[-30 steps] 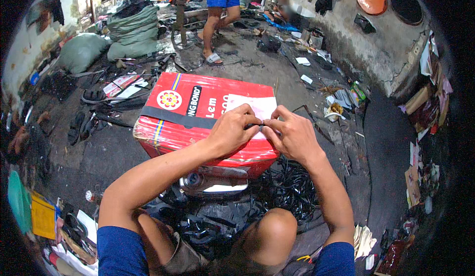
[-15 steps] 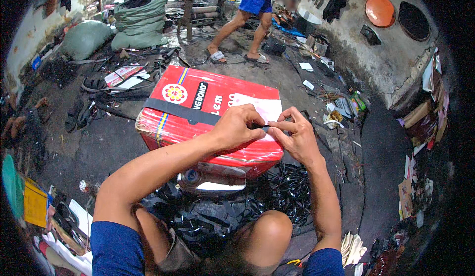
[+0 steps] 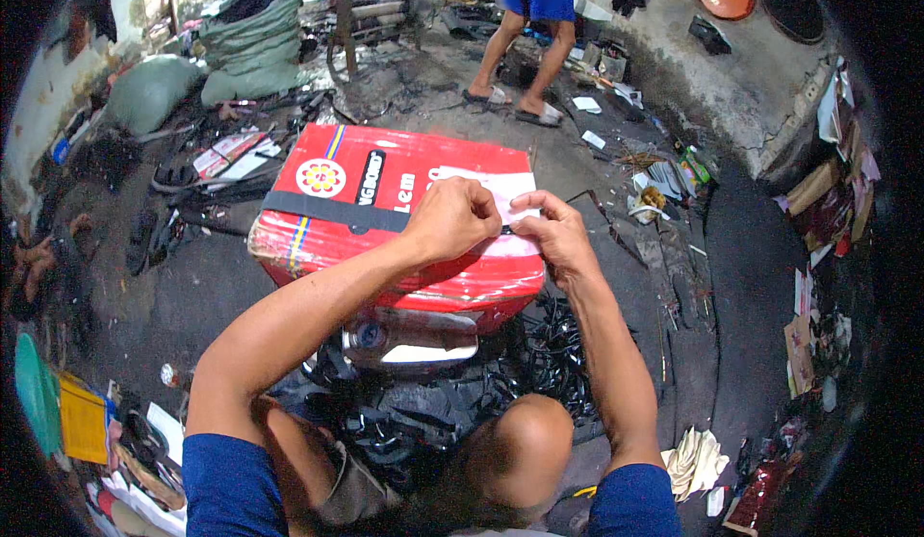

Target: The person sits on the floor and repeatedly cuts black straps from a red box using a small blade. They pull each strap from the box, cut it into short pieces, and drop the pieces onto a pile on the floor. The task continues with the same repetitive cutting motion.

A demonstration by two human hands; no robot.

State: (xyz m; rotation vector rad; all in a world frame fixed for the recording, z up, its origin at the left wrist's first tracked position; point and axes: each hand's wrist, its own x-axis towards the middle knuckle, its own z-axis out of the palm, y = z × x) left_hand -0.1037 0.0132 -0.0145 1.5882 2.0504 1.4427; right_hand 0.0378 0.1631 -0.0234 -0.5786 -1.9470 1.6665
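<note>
A red cardboard box (image 3: 385,282) stands before my knees, with a flat black strap (image 3: 327,209) running across its top from the left edge. Over the box's right half, my left hand (image 3: 450,217) is closed in a pinch, its wrist resting above the strap. Close beside it, my right hand (image 3: 556,237) has thumb and fingers curled together at a short dark bit of the strap between the hands. The fingers partly hide that bit. A white paper sheet (image 3: 505,186) lies on the box top, just behind my fingertips.
Below the box sit a silver-and-black device (image 3: 414,340) and a heap of black strips (image 3: 549,359). Another person in blue shorts (image 3: 542,0) walks past beyond the box. Big green sacks (image 3: 250,51) stand far left; papers and scraps (image 3: 664,186) litter the right.
The pinch of my right hand has loosened slightly, and its index finger has lifted. The other person has stepped to the right. My view has shifted a little.
</note>
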